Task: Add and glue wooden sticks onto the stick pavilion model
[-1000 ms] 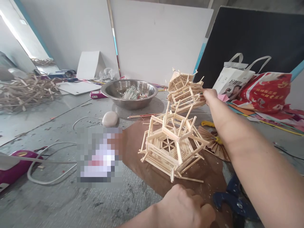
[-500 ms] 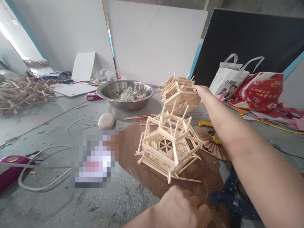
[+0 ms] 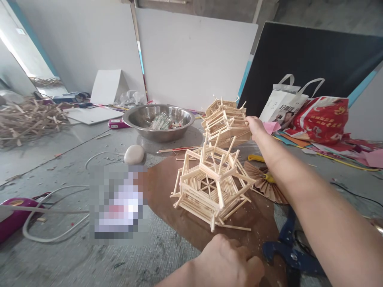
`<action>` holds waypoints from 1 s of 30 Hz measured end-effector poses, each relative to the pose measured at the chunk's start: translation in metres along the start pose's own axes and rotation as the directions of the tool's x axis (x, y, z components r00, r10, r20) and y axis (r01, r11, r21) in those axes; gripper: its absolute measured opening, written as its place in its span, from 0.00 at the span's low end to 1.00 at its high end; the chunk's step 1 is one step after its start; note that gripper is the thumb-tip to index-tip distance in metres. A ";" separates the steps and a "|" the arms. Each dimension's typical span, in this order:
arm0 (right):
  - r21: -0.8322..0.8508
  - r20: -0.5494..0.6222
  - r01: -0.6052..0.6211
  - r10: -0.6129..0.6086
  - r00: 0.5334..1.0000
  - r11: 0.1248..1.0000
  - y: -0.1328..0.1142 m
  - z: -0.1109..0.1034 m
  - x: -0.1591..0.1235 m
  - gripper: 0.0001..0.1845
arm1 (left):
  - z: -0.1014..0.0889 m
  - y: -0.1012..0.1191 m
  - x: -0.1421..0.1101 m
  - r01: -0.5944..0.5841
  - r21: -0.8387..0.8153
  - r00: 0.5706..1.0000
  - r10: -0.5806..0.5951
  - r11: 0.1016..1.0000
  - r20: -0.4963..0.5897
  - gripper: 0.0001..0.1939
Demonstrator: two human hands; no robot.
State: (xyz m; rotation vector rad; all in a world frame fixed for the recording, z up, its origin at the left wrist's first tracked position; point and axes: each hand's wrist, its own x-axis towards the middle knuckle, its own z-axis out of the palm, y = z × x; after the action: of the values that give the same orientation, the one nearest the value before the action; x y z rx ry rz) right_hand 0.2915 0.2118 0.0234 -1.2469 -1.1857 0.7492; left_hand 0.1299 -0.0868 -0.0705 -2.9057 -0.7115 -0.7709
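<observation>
My right hand (image 3: 255, 126) reaches far forward, its fingers closed on the right side of a many-sided wooden stick model (image 3: 226, 121). Nearer to me a second open stick frame (image 3: 209, 183) rests on a brown sheet (image 3: 170, 195), with a wheel-like pattern of sticks inside it. One loose stick (image 3: 235, 227) lies along its front edge. My left hand (image 3: 229, 261) is closed in a fist just in front of this frame, apart from it; what its fingers hold, if anything, is hidden. A blue cutting tool (image 3: 287, 253) lies to its right.
A steel basin (image 3: 158, 123) stands behind, a white round stone (image 3: 134, 154) nearer. A folded paper fan (image 3: 263, 179) lies under my right arm. Bags (image 3: 321, 119) stand at right, a stick heap (image 3: 30, 119) at left. A cable (image 3: 56, 239) loops from a purple device (image 3: 18, 219).
The far stick model has turned in my right hand: its flat underside faced me before, and its side bars show more now. The view has tipped slightly upward. My left hand has stayed put.
</observation>
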 end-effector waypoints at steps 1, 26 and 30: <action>0.014 -0.021 -0.007 0.007 1.000 1.000 0.000 0.000 -0.001 0.02 | 0.000 0.000 0.000 0.000 0.005 1.000 0.000 1.000 -0.007 0.12; 0.024 0.049 -0.085 0.083 0.995 0.996 0.011 -0.020 0.001 0.02 | 0.003 0.000 -0.003 0.002 0.013 1.000 -0.002 1.000 -0.010 0.12; 0.074 0.060 -0.097 0.093 0.994 0.992 0.009 -0.018 0.000 0.03 | 0.001 0.000 -0.001 0.005 0.003 1.000 -0.005 1.000 0.001 0.12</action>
State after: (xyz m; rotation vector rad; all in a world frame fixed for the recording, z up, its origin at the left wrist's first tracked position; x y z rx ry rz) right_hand 0.3098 0.2084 0.0162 -1.2317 -1.1383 0.8979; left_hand 0.1293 -0.0869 -0.0720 -2.9028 -0.7191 -0.7683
